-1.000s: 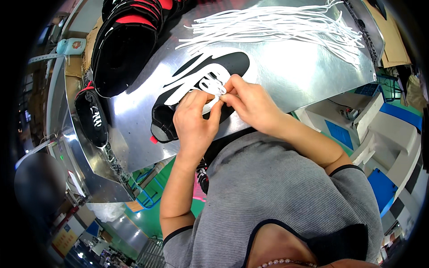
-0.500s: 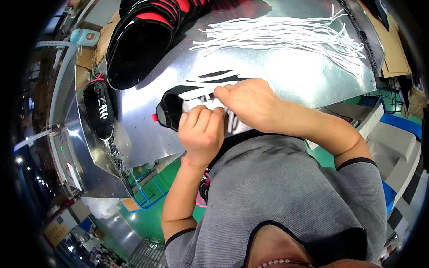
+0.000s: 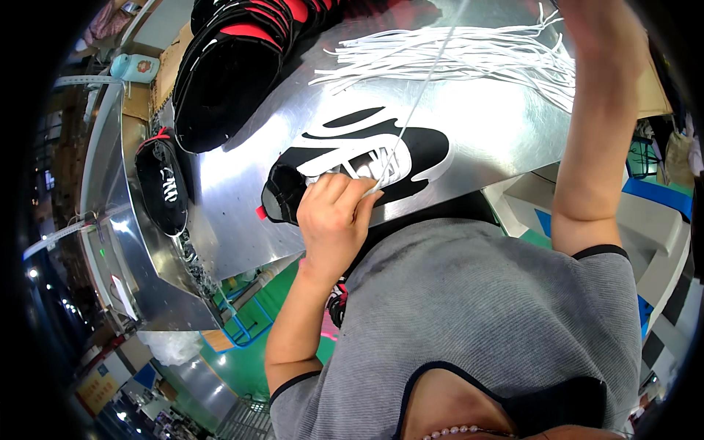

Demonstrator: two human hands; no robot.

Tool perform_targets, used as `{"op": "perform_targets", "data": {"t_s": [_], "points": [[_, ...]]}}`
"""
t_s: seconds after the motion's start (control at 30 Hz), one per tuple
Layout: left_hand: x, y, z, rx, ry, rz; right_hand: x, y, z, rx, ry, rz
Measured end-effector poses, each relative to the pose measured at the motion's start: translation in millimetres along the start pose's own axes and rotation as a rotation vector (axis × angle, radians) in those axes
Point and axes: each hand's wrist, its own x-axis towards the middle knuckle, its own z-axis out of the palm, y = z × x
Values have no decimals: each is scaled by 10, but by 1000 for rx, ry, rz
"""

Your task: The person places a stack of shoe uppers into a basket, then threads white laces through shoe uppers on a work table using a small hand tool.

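While the right hand is a blur in the head view, grip impossible to tell, the nearer left hand is pinched closed on white lace. Black-and-white shoe lies just beyond, touching it, long axis heel-left to toe-right. Can't read any lettering there.

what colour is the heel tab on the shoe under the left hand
The heel tab is red; it shows in the head view.
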Motion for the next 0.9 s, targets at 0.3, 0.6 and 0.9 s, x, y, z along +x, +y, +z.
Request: {"op": "perform_targets", "data": {"t_s": [0.3, 0.6, 0.9], "points": [[108, -51, -96, -560, -36, -602, -1113, 882, 948, 42, -189, 714], [109, -140, 222, -317, 214, -625, -1117, 969, 1016, -272, -257, 551], [109, -139, 244, -349, 266, -608, -1272, 768, 883, -472, -318, 488]]}}
